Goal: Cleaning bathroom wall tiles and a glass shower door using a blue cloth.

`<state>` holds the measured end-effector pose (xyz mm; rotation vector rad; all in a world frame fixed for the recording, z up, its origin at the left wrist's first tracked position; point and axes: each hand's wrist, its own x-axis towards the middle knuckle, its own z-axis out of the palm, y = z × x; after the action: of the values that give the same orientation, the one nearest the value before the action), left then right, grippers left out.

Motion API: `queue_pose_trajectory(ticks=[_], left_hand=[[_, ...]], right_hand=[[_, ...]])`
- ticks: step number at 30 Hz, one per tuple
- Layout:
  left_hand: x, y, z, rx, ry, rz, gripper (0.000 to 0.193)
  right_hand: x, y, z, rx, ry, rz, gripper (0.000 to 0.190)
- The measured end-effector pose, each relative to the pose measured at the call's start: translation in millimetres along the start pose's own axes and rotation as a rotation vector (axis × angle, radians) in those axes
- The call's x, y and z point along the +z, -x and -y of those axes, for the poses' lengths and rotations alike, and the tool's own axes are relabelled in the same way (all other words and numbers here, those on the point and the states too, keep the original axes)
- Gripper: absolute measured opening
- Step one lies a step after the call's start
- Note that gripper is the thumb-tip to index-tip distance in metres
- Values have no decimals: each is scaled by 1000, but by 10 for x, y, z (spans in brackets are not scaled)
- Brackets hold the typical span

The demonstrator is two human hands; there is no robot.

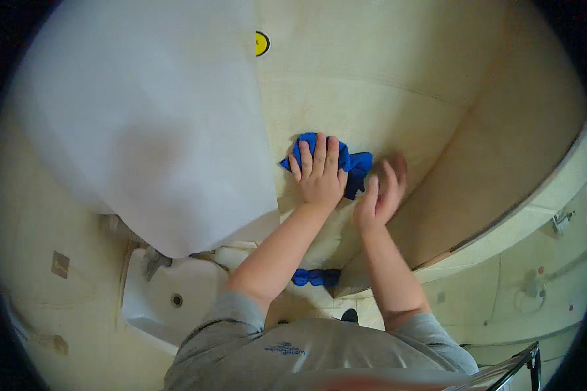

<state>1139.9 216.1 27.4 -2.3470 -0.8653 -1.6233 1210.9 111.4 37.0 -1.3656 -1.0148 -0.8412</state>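
My left hand (320,183) lies flat on a crumpled blue cloth (358,168), pressing it against a cream wall (367,112). Its fingers are slightly spread over the cloth, and the palm hides part of it. A darker, loose end of the cloth hangs down between the two hands. Just right of that end is my right hand (381,193), with fingers apart and nothing visible in it. Its fingertips are blurred. Whether they touch the wall I cannot tell.
Left of my hands juts a large white cabinet or panel (191,122), above a white washbasin (176,300). A brownish partition (474,181) borders the right side. Below lie blue bundled items (315,277). Shower fittings (562,222) are at far right; a yellow round sticker (261,44) is higher up.
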Motion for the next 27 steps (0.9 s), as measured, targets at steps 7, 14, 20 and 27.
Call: queue_pose_trajectory(ticks=[7,14,20,27], left_hand=[[-452,-128,-155,54,136,193,59],[-458,30,239,153,442,-238,39],[-614,-277,196,89,408,-243,32],[-326,-301,410,58,120,-223,40]], right_hand=[[70,-52,674,63,-97,284,41],[221,11,422,25,-95,308,56],[304,-312,67,-88,390,174,80],[366,-185,-78,-261,468,165,64]])
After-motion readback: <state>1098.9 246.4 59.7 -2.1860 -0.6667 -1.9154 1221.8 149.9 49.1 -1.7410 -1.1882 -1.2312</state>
